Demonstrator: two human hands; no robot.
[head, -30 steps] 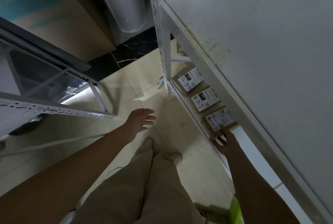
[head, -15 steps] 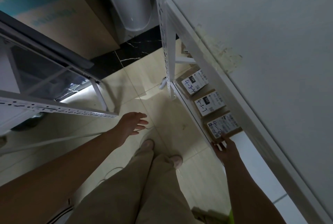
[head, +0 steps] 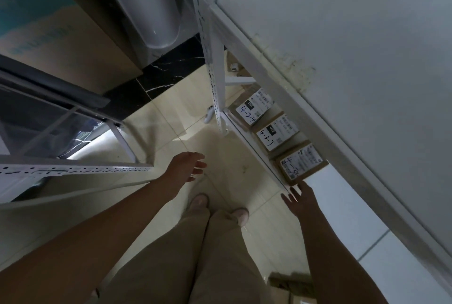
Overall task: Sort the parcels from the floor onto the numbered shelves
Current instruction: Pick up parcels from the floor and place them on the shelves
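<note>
Parcels (head: 276, 132), three of them, lie flat with labels up on the low shelf (head: 347, 208) at right, in a row along its front edge. At far left a second white rack (head: 73, 169) pushes its perforated rail toward the middle. The left hand (head: 187, 166) hangs just off the rail's end, fingers loose and spread, holding nothing. Between the two racks runs a strip of pale tiled floor (head: 220, 142) where the person's shoes (head: 199, 202) stand; at the far end a white appliance (head: 151, 9) closes it in. A perforated post (head: 210, 71) marks the low shelf's far corner. The far parcel (head: 254, 107) reads 4-3-4 and the middle parcel (head: 278, 136) 4-3-7; the last figure on the near parcel (head: 302, 164) is hard to read. Each seems to lie with its long side running back from the front edge, but the upper shelf board (head: 342, 34) overhangs and hides the back ends. The right hand (head: 302, 199) is spread, fingers straight, at the near parcel's front corner; whether a fingertip touches it cannot be told. Bare white shelf continues on the near side. At the bottom edge, brown boxes (head: 288, 286) on the floor are cut off.
</note>
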